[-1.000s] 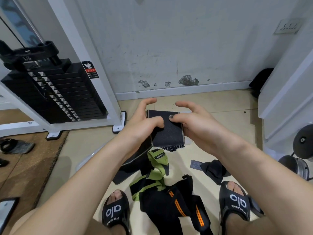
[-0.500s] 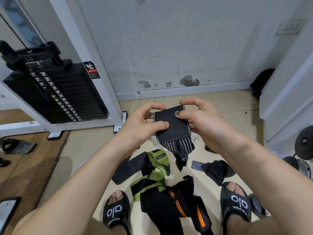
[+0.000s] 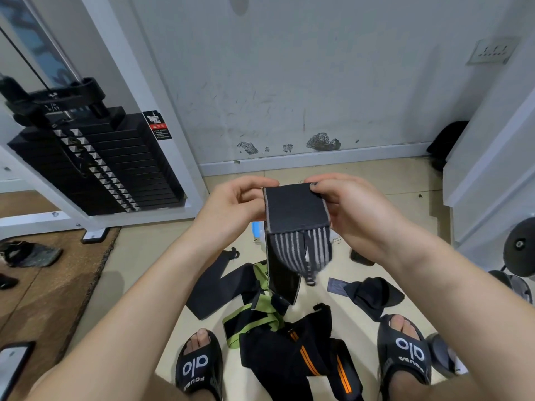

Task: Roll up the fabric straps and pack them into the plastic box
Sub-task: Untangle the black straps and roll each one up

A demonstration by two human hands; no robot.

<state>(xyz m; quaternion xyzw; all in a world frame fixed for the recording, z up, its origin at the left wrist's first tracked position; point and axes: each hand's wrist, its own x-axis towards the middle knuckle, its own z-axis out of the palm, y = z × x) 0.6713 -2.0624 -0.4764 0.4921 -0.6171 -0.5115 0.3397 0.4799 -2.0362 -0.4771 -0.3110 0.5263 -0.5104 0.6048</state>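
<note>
Compared with the frame one second earlier, the striped strap point(image 3: 298, 224) had been raised and unfolded: more of its length hung free below the hands, and its grey-striped section and loose tail had come into view.

Remaining work, largest item first. The heap of straps on the floor between the feet made up most of the outstanding task. It comprised a black strap with orange stripes point(image 3: 307, 357), a green-and-black strap point(image 3: 254, 311), a flat black strap point(image 3: 220, 287) lying to the left, and a small dark strap point(image 3: 373, 293) lying apart to the right. None of these appeared rolled.

The striped strap was held in the air above the heap, near the wall side of the floor. Its upper dark panel was stretched flat between the hands and the lower end dangled. No coil was visible, so rolling of this strap was judged not yet begun.

The left hand point(image 3: 231, 209) pinched the strap's upper left corner between thumb and curled fingers. The right hand point(image 3: 350, 209) pinched the upper right corner in the same way.

The plastic box could not be identified with confidence; only a pale blue edge point(image 3: 256, 231) showed behind the strap. No packed strap was visible, so the task was judged to be at an early stage.
</note>
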